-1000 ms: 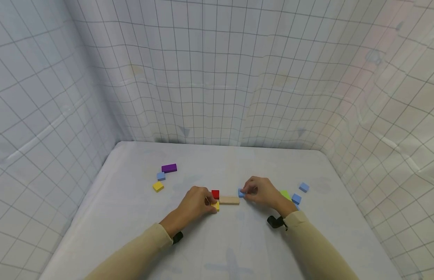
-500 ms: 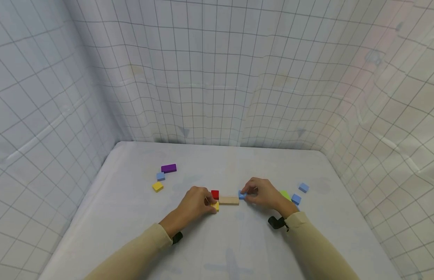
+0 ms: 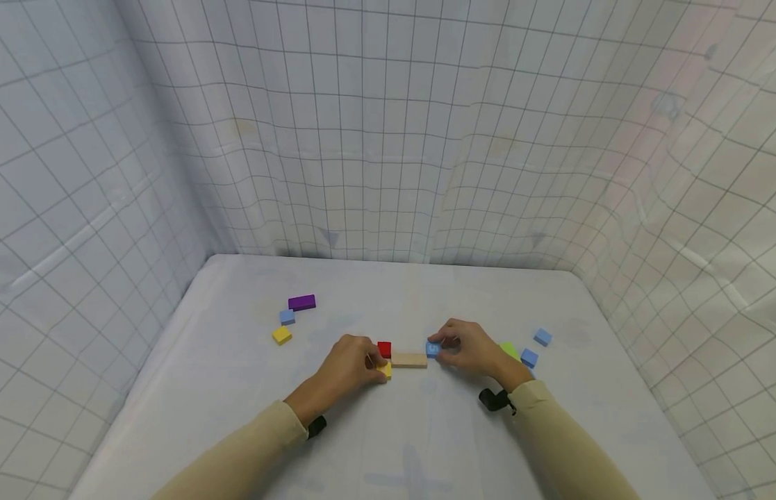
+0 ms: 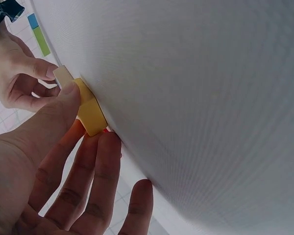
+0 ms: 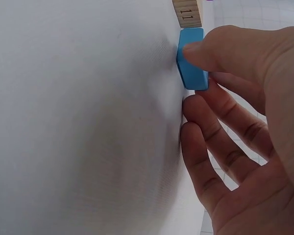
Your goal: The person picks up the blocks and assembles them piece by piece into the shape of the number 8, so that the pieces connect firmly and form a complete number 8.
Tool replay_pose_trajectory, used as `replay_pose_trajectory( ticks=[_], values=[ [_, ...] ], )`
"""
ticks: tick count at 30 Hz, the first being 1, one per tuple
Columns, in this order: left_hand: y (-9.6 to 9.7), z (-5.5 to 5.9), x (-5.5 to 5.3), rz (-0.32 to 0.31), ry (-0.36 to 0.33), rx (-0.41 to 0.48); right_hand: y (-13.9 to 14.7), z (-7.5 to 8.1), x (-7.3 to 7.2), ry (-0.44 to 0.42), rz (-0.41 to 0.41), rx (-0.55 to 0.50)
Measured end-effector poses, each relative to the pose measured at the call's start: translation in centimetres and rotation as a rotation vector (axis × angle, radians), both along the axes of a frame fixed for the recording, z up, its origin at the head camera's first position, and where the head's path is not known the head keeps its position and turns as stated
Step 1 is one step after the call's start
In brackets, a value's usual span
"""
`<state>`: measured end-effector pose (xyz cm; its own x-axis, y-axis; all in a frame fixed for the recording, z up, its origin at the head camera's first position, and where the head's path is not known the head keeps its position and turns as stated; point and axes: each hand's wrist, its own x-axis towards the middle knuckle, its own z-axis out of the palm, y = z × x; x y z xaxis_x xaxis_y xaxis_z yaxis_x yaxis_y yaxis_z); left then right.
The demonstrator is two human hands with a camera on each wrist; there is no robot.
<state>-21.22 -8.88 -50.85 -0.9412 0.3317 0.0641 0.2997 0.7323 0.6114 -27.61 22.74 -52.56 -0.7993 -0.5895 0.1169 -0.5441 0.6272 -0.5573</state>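
My left hand (image 3: 347, 364) pinches a small yellow block (image 4: 92, 116) between thumb and fingers, low on the white cloth. A red block (image 3: 384, 348) lies just behind it. From the yellow and red blocks a plain wooden plank (image 3: 409, 360) runs to the right. At the plank's right end my right hand (image 3: 470, 349) holds a blue block (image 5: 192, 71), the thumb pressed on its near face. In the right wrist view the blue block stands right at the plank's numbered end, and the other fingertips rest low by the cloth.
On the left lie a purple block (image 3: 302, 303), a blue block (image 3: 287, 317) and a yellow block (image 3: 282, 335). Beyond the right wrist are a green block (image 3: 509, 349) and several blue blocks (image 3: 542, 337), one partly hidden. Gridded white curtains (image 3: 388, 139) surround the table.
The blue block has moved slightly toward me, level with the plank's end, and more of its top shows between the right fingers. The left hand keeps its place on the yellow block.
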Motion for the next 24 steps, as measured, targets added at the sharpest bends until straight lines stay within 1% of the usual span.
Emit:
replay_pose_trajectory(
  ticks=[5, 12, 17, 18, 21, 24],
  values=[
    [0.01, 0.14, 0.07, -0.001, 0.006, 0.003, -0.04, 0.16, 0.13, -0.003, 0.0, -0.006],
    [0.02, 0.05, 0.02, 0.001, 0.014, 0.004, -0.08, 0.26, 0.24, 0.004, 0.0, 0.014],
    [-0.14, 0.22, 0.13, -0.019, 0.024, 0.042, -0.03, 0.21, 0.26, 0.004, -0.001, 0.017],
    [-0.36, -0.34, -0.08, -0.034, 0.042, 0.048, -0.02, 0.16, 0.22, 0.006, 0.001, 0.016],
    [-0.44, -0.31, -0.01, -0.048, 0.055, 0.056, 0.03, 0.16, 0.22, 0.007, 0.007, 0.014],
    [-0.35, -0.31, 0.01, -0.036, 0.046, 0.049, 0.04, 0.2, 0.26, 0.01, 0.011, 0.017]
  ],
)
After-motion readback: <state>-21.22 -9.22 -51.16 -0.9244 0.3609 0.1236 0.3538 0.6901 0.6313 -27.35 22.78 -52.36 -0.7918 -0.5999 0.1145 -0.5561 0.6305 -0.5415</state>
